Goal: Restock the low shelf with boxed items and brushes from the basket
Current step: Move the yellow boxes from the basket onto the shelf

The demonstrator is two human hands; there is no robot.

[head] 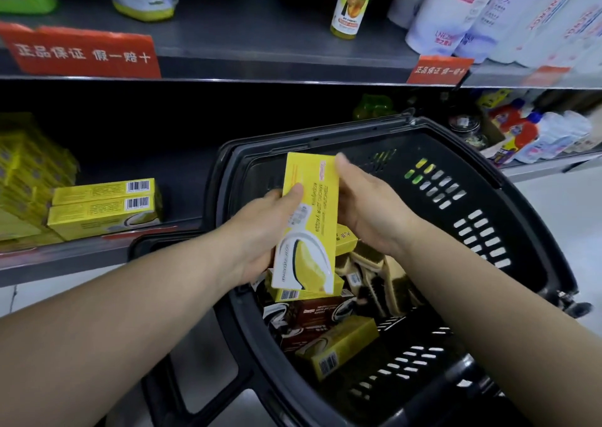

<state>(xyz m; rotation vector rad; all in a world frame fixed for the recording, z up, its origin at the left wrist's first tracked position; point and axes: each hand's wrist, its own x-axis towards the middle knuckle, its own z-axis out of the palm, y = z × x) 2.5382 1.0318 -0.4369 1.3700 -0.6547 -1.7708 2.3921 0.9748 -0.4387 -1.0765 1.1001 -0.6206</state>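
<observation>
Far left, low shelf (185, 192) already carries shelved yellow boxes (104, 208): two lie flat with barcode ends facing out, beside a blurred yellow stack, and bare shelf next to them looks like the slot I'd fill. Red tag (84, 51) on the shelf edge above reads 正品保证 假一赔十. Centre: my left hand (264, 231) grips the held yellow box (309, 218), thumb on the front face, fingers wrapped behind. The box stands upright above the basket, touching nothing on the shelf, probably lifted clear so I can turn it to match the shelved ones. It has Cyrillic print down its face, too blurred to read whole, and a shoe-sponge picture at the bottom. My right hand (368, 208) pinches its right edge, steadying it. Under the hands, still in the black basket (456, 139): wooden brushes (374, 270), a brown box (312, 315) and a loose yellow box (342, 345) with its barcode showing. So restocking is partway by my read. Upper right, white bottles (472, 19) marked ENERGY.
</observation>
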